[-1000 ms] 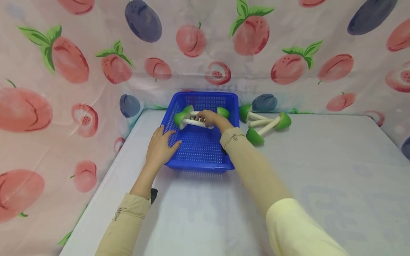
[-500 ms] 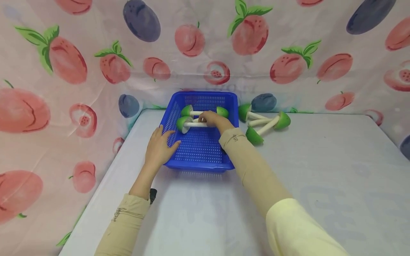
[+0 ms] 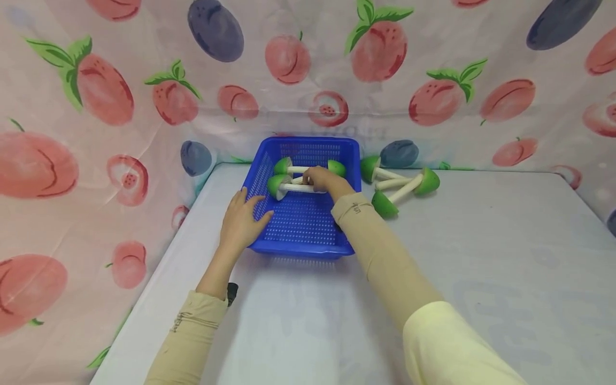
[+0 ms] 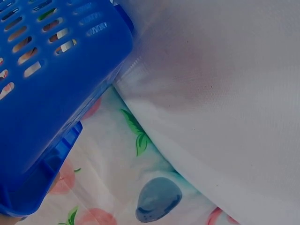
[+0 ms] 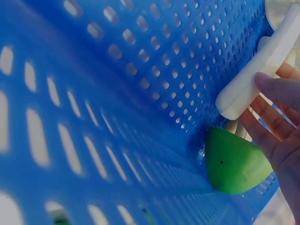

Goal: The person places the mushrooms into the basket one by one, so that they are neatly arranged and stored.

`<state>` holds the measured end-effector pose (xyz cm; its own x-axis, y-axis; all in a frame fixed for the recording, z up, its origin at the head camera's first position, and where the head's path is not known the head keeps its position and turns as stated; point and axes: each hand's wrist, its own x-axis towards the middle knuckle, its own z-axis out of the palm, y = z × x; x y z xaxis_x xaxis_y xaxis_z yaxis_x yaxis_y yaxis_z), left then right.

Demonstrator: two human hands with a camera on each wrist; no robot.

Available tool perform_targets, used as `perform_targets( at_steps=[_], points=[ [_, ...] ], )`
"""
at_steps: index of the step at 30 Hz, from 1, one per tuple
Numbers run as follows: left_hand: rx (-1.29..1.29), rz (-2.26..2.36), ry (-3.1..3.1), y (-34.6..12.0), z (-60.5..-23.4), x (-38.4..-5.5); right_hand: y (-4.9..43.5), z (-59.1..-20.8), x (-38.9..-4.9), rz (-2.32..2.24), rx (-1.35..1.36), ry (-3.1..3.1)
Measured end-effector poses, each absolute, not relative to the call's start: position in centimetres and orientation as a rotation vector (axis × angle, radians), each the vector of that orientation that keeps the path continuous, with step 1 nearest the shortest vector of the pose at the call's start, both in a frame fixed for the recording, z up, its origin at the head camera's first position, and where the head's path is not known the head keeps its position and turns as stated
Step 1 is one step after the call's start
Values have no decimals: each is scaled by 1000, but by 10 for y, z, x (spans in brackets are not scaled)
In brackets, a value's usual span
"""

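Observation:
In the head view, my right hand (image 3: 323,179) reaches into the blue basket (image 3: 300,248) and holds the white stem of a green-capped toy mushroom (image 3: 276,187), its cap facing left. The right wrist view shows my thumb on top of this stem (image 5: 248,91) with fingers beneath it. Beyond it lies another toy mushroom (image 3: 282,166), and a third green cap (image 3: 336,168) sits at the basket's right side, partly behind my hand. My left hand (image 3: 240,223) rests on the basket's left rim, fingers spread and thumb over the inside.
Right of the basket, three more toy mushrooms (image 3: 404,187) lie crossed on the white table (image 3: 481,256). A fruit-print cloth (image 3: 308,69) hangs behind and along the left side. The basket stands close to the back cloth.
My right hand has lowered the front mushroom slightly and shifted a little to the right, its cap now nearer the basket floor. My left hand has stayed on the rim.

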<state>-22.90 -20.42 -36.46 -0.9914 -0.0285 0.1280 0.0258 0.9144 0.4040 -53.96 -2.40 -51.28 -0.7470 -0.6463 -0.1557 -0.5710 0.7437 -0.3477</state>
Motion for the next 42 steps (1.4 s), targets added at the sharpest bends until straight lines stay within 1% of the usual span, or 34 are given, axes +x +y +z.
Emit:
perform_targets(
  at_steps=[6, 8, 9, 11, 12, 16, 19, 22, 27, 30, 36, 39, 42],
  points=[
    [10, -629, -2944, -203, -364, -229, -25, -546, -571, -405, -986, 2697],
    [13, -628, -2945, -203, -364, -229, -27, -547, -572, -398, -975, 2702],
    [16, -630, -2946, -203, -364, -229, -27, -543, -568, -403, -974, 2707],
    [15, -629, -2949, -203, -364, -229, -27, -510, -537, -379, -927, 2687],
    [13, -628, -2951, -203, -364, -229, -26, -495, -523, -421, -947, 2693],
    [-1, -617, -2951, -202, -367, -229, -29, -406, -442, -484, -900, 2637],
    [-4, -620, -2948, -202, -368, -228, -32, -368, -407, -515, -899, 2639],
    [3, -622, -2950, -202, -368, -228, -32, -349, -390, -546, -952, 2662],
    [4, -609, -2948, -203, -365, -229, -32, -324, -380, -610, -1013, 2667],
    [-8, -608, -2950, -202, -366, -229, -27, -305, -370, -690, -1097, 2627],
    [-22, -606, -2949, -201, -365, -228, -17, -259, -328, -739, -1292, 2611],
    [-23, -601, -2944, -201, -364, -229, -11, -247, -312, -729, -1354, 2648],
    [-19, -598, -2946, -203, -365, -229, -3, -244, -302, -778, -1405, 2667]
  ],
)
